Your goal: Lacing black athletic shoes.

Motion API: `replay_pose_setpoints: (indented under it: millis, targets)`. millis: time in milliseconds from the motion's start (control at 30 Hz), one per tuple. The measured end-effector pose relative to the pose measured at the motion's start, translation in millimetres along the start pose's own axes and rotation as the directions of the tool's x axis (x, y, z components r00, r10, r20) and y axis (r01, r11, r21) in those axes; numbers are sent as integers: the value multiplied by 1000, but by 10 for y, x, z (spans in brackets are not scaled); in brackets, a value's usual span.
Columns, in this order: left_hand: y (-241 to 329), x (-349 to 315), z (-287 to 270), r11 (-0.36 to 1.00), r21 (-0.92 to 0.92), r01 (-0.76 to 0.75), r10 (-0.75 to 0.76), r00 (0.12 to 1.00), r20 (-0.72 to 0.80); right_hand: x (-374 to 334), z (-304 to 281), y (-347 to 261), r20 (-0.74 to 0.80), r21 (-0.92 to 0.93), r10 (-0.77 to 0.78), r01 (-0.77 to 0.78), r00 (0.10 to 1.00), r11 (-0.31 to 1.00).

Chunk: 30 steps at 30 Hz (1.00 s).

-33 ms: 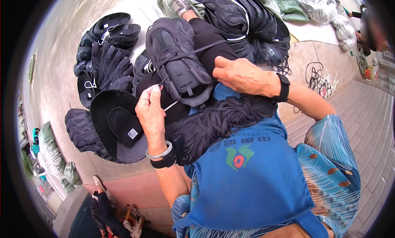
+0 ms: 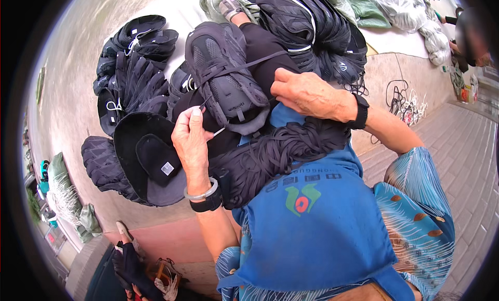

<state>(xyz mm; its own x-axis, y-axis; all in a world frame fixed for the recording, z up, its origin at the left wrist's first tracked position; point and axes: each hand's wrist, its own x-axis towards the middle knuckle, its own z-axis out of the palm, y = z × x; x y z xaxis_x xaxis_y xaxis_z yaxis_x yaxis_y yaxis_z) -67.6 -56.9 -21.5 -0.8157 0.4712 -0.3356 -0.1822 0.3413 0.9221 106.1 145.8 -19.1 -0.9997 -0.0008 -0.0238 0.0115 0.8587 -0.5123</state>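
Note:
A dark grey shoe upper [image 2: 217, 54], without a sole in sight, lies across my lap with its heel toward me. A flat dark shoelace [image 2: 223, 71] is threaded across its front, and one length trails over my right leg. At the upper's left side, my left hand [image 2: 190, 140] pinches a dark lace end between thumb and finger. A thin white stick [image 2: 219, 131] juts out from beside that palm. My right hand [image 2: 306, 95] is closed beside the heel; its fingertips hide whatever they grip. Below both hands, a thick bundle of dark laces [image 2: 283, 145] rests on my blue apron [image 2: 317, 223].
Stacked dark uppers [image 2: 132, 77] stand to the left, with a wide-open black one [image 2: 156, 166] nearest my left wrist. A larger pile of uppers [image 2: 312, 30] lies beyond my right hand. Loose laces [image 2: 408, 106] hang at the right. Other people are partly visible lower left and upper right.
My right hand has shifted very slightly up and to the right. Less of the white stick shows beside my left hand. The shoe upper has hardly moved.

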Motion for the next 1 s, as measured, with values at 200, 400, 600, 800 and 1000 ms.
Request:
replay_pose_setpoints:
  millis: [200,400,600,800,1000]
  targets:
    - [-87,160,-27,987,121,-103,105,994,-5,-10,3,-35,-9,-96,23,-24,1000,995]
    - [-62,246,76,964,214,-159,172,984,-45,126,-7,-56,27,-67,71,-69,997,995]
    - [-3,390,103,953,284,-103,128,989,-72,488,103,44,-329,97,89,-60,940,994]
    - [-115,533,101,911,344,-229,264,963,-58,930,178,262,-375,153,141,-89,916,984]
    - [-180,578,97,981,142,-132,139,989,-44,880,144,326,-290,250,108,-34,951,968]
